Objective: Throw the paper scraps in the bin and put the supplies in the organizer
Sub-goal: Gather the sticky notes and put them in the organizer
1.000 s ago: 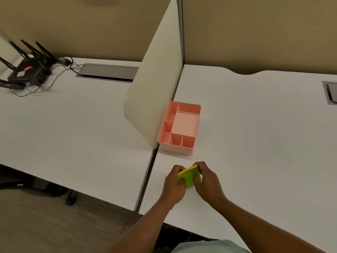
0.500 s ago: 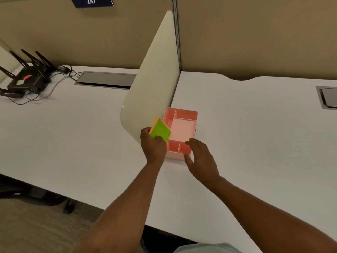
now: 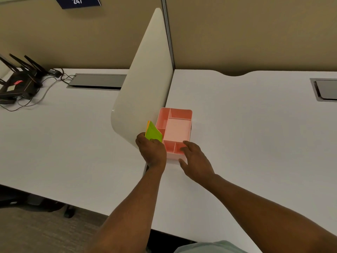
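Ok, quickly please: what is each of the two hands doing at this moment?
Left hand: holding the sticky note pad, green sheet on top.
Right hand: open, fingers resting on the near edge of the pink organizer.

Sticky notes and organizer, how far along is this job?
Done: no scraps show on the desk. In hand: the left hand holds the sticky notes beside the pink organizer, which the right hand touches. Left: the notes go in; its compartments look empty.
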Demonstrator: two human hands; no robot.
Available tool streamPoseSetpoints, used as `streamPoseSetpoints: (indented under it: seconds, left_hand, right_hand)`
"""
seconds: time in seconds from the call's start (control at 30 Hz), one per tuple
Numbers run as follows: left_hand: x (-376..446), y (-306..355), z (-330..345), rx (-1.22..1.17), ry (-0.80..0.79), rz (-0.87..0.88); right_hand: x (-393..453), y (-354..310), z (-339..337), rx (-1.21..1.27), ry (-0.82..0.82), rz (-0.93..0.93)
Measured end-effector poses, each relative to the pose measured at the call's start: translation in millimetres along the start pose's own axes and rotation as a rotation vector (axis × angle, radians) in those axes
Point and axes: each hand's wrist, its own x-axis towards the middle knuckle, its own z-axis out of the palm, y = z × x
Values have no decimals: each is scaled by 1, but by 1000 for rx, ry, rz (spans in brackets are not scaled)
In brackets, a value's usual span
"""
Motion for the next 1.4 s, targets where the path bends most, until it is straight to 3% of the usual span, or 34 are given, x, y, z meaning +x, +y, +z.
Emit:
streamPoseSetpoints:
  seconds: [0.3,0.53,0.63,1.03,1.23,1.4]
  left_hand:
    - [11,0,11,-13,-47,-7]
    - [6,-26,7,287,-183,211]
    - [0,-35,6,439,-226,215]
    - [8,-34,3,575,-210,282]
    - [13,-25,4,483,-236,185]
    - [21,-20,3,335,-271,-45]
  right_hand:
    - [1,5,-3,1,-22,-33]
    - [-2,7,0,7,-20,-45]
    - [-3,7,1,8,-19,-49]
    - [-3,6,5,15,-23,-30]
    - [-2,7,5,13,-19,-35]
    - [-2,9,4,17,-14,-66]
